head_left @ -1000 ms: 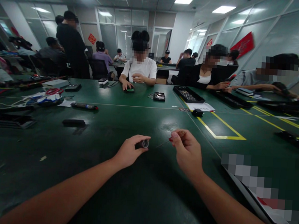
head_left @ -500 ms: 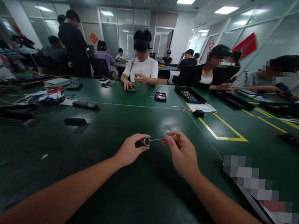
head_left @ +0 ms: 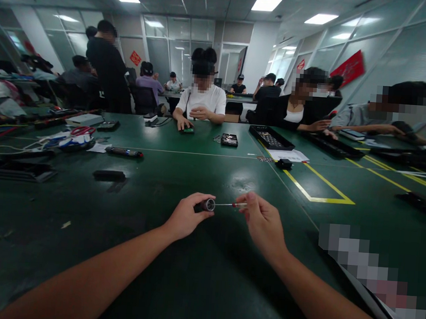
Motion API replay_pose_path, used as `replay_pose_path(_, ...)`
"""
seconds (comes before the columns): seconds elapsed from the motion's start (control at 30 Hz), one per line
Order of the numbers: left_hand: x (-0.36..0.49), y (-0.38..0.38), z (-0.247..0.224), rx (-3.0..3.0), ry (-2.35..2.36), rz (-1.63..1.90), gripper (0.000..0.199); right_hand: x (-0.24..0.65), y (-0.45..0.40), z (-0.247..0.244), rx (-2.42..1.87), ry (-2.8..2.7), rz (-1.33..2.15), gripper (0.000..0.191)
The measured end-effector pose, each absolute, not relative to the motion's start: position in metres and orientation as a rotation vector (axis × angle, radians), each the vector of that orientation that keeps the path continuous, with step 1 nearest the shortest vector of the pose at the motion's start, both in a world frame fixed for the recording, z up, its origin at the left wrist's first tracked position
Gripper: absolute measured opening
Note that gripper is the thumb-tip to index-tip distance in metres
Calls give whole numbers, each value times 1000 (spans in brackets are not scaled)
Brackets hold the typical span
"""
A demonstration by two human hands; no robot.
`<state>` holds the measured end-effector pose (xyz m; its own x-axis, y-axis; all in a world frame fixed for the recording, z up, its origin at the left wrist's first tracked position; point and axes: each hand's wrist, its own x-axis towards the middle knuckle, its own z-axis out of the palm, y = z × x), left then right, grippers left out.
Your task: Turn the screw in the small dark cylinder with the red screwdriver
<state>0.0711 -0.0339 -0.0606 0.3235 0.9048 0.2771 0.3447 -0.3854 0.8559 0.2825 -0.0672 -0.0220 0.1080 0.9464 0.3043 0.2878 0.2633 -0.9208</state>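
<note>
My left hand (head_left: 187, 215) is closed around a small dark cylinder (head_left: 209, 205) whose round, metal-rimmed end faces right and toward me. In my right hand (head_left: 265, 221) is a screwdriver (head_left: 239, 205) with a clear handle and a red collar, pinched between thumb and fingers. Its thin shaft points left, and the tip reaches the open end of the cylinder; how far it goes in I cannot tell. Both hands are held above the green table (head_left: 153, 281).
A black block (head_left: 108, 175) and a dark pen-like tool (head_left: 125, 152) lie left. Ahead are a hard drive (head_left: 229, 140), a black parts tray (head_left: 271, 137) and a small black piece (head_left: 284, 163). A co-worker (head_left: 201, 98) sits opposite. A blurred sheet (head_left: 368, 277) lies right.
The screwdriver has swung to nearly level, and my right thumb and fingers have shifted along its handle. The left hand keeps its hold on the cylinder. The view has tilted slightly upward.
</note>
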Motion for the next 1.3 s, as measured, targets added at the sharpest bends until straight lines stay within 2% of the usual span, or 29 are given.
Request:
replay_pose_path(0.23,71,-34,-57,1859,1163,1041,41,282,-65,-29,-1161,-1455,694,27)
replay_pose_path(0.3,72,-33,-56,1861,1178,1039,41,281,-67,-28,-1165,-1475,705,27)
replay_pose_path(0.47,72,-32,-56,1860,1184,1029,41,282,-67,-25,-1238,-1510,666,44)
replay_pose_path(0.6,72,-33,-56,1847,1174,1036,41,282,-66,-26,-1197,-1490,665,31)
replay_pose_path(0.77,72,-34,-55,1839,1180,1035,40,281,-65,-28,-1161,-1468,717,27)
replay_pose_path(0.97,72,-34,-55,1834,1182,1035,40,283,-65,-26,-1242,-1523,703,43)
replay_pose_path(1.13,72,-34,-55,1830,1168,1051,40,282,-66,-28,-1217,-1493,712,27)
replay_pose_path(1.3,72,-33,-57,1837,1173,1056,41,281,-66,-29,-1179,-1487,728,20)
